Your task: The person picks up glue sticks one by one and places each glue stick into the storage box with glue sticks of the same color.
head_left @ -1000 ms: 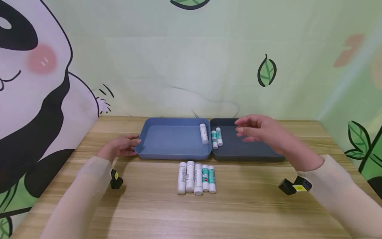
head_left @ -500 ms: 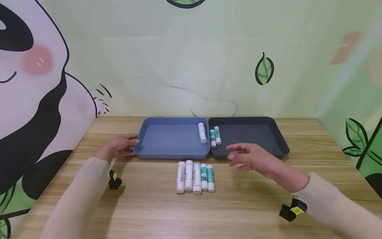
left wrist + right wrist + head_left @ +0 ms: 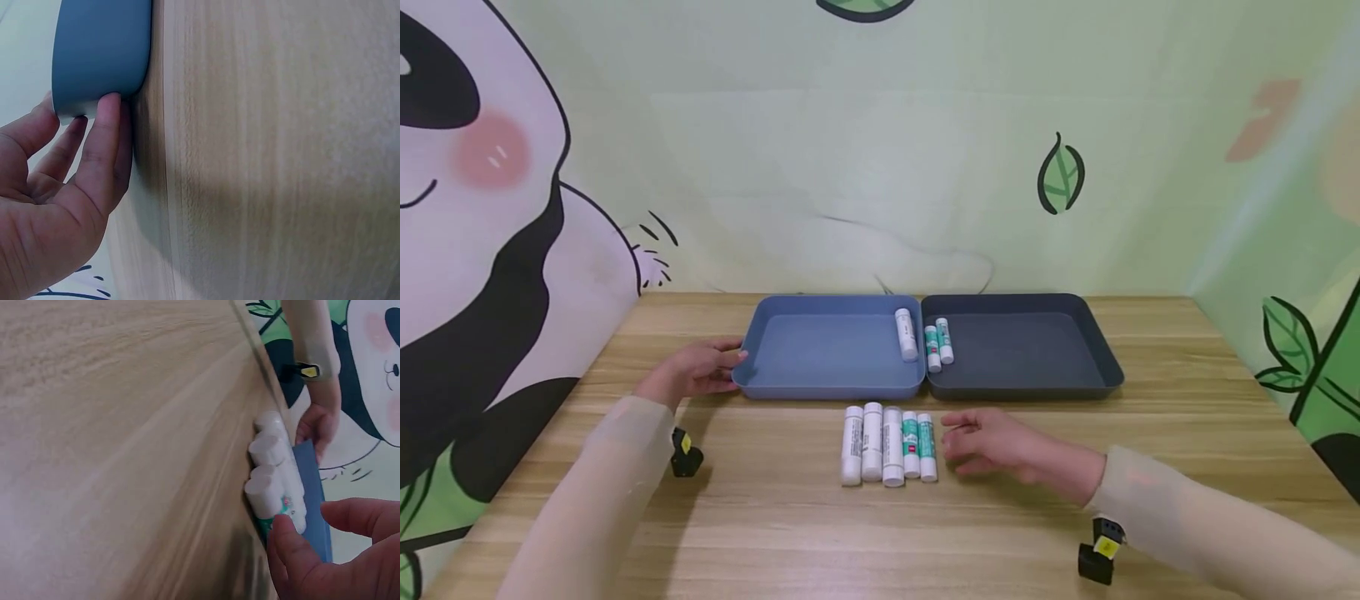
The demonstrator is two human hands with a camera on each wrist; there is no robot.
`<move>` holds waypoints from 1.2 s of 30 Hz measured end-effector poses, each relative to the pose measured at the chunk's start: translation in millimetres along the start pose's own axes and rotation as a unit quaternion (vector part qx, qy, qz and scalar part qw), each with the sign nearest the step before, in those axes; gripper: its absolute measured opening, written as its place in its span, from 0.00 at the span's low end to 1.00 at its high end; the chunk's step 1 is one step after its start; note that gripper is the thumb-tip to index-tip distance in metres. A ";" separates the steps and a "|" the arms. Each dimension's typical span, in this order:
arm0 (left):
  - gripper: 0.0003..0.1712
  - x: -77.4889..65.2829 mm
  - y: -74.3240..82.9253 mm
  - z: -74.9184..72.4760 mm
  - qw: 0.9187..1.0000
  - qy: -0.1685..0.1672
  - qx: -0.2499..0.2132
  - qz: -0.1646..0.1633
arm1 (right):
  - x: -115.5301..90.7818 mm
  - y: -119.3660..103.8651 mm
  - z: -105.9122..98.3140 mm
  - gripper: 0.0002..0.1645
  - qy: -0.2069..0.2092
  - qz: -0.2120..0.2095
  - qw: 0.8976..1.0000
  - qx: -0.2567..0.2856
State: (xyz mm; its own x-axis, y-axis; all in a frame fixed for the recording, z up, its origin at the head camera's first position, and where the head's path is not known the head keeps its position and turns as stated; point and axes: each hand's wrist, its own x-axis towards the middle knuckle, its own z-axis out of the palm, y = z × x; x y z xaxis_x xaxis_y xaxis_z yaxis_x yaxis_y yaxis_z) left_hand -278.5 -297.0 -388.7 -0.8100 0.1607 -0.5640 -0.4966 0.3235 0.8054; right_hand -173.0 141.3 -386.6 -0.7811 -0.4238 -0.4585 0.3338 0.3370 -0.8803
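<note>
**A:** So where's everything at?

**B:** Five tubes are lined up side by side on the desk (image 3: 775, 533): three larger white tubes (image 3: 872, 443) on the left, then two small green-labelled tubes (image 3: 927, 448) at the right end. The row is set just in front of the spot where the blue tray (image 3: 820, 358) and the dark tray (image 3: 1022, 358) meet.

**A:** Anything being held?

**B:** Nope, nothing's gripped by the right hand (image 3: 992, 446). Its fingers are parted and slightly bent, right beside the outermost green tube. Whether that one's being touched can't really be told, since the spot is partly covered by a fingertip in the right wrist view.

**A:** And the left hand (image 3: 696, 368)?

**B:** Its fingers are rested against the outer left wall of the blue tray, not clenched, thumb up by the rim.

**A:** Trays loaded?

**B:** One white tube (image 3: 906, 335) is laid at the blue tray's right end, and two small green tubes (image 3: 944, 342) are placed at the dark tray's left end.

**A:** Background?

**B:** Pale sleeves (image 3: 602, 475) are worn on both arms. A green backdrop (image 3: 880, 167) is printed with leaves (image 3: 1061, 175) and a big panda (image 3: 497, 208).
</note>
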 end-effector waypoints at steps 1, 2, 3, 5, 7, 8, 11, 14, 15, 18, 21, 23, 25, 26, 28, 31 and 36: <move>0.40 0.0 0.2 0.1 1.000 -0.001 0.000 -0.002 | 2.0 1.6 1.8 0.36 0.003 0.000 1.000 0.001; 0.40 0.1 0.3 0.1 1.000 -0.001 0.000 -0.003 | 3.9 2.7 3.7 0.37 0.009 0.001 1.000 0.003; 0.40 0.3 0.3 -0.1 1.000 -0.001 0.000 -0.004 | 5.7 3.7 5.3 0.37 0.012 0.000 1.000 0.004; 0.40 0.8 0.1 -0.7 1.000 -0.001 0.002 -0.006 | 9.0 5.0 8.4 0.38 0.017 0.002 1.000 0.006; 0.40 1.7 -0.6 -1.4 1.000 0.001 0.002 -0.009 | 12.0 5.9 11.6 0.39 0.022 0.003 1.000 0.008; 0.40 2.0 -1.0 -2.0 1.000 0.002 0.004 -0.010 | 13.4 6.1 13.4 0.39 0.025 0.005 1.000 0.008; 0.40 2.7 -2.0 -2.2 1.000 0.005 0.003 -0.014 | 15.9 5.6 18.8 0.39 0.043 0.012 0.999 0.011; 0.40 3.1 -2.5 -2.3 1.000 0.005 0.002 -0.014 | 17.6 4.1 22.3 0.39 0.059 0.015 0.998 0.008; 0.40 3.0 -2.1 -2.1 1.000 0.004 0.002 -0.014 | 17.5 3.1 23.3 0.39 0.064 0.016 0.998 0.007; 0.40 2.9 -1.0 -1.7 1.000 0.002 0.000 -0.014 | 17.9 1.0 25.1 0.39 0.072 0.019 0.997 -0.003; 0.40 1.9 0.1 -1.8 1.000 0.000 -0.001 -0.016 | 18.1 -1.1 27.1 0.38 0.078 0.023 0.997 -0.013; 0.40 1.3 0.3 -2.1 1.000 -0.003 0.000 -0.014 | 18.2 -1.8 28.5 0.38 0.083 0.025 0.996 -0.018; 0.40 0.3 0.9 -1.6 1.000 -0.004 0.000 -0.014 | 18.5 -2.3 30.0 0.38 0.088 0.026 0.996 -0.022; 0.40 0.1 1.2 -1.4 1.000 -0.003 0.000 -0.014 | 18.9 -2.4 30.8 0.38 0.092 0.028 0.995 -0.023; 0.41 0.1 1.3 -1.3 1.000 -0.004 0.000 -0.014 | 19.7 -2.7 32.7 0.38 0.101 0.031 0.994 -0.028; 0.40 0.4 1.4 -0.8 1.000 -0.002 -0.001 -0.016 | 22.4 -2.6 34.8 0.38 0.116 0.034 0.992 -0.042; 0.40 2.1 0.2 -1.4 1.000 -0.005 0.001 -0.013 | 27.9 -1.1 36.5 0.39 0.136 0.028 0.987 -0.077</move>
State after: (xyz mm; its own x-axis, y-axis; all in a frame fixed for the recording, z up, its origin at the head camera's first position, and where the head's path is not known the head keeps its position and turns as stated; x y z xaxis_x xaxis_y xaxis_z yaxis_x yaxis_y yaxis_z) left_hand -280.8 -298.0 -389.5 -0.7941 0.1609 -0.5860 -0.5162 0.3303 0.7902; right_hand -175.9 98.4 -402.9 -0.8835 -0.1666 -0.4377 0.3125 0.4865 -0.8159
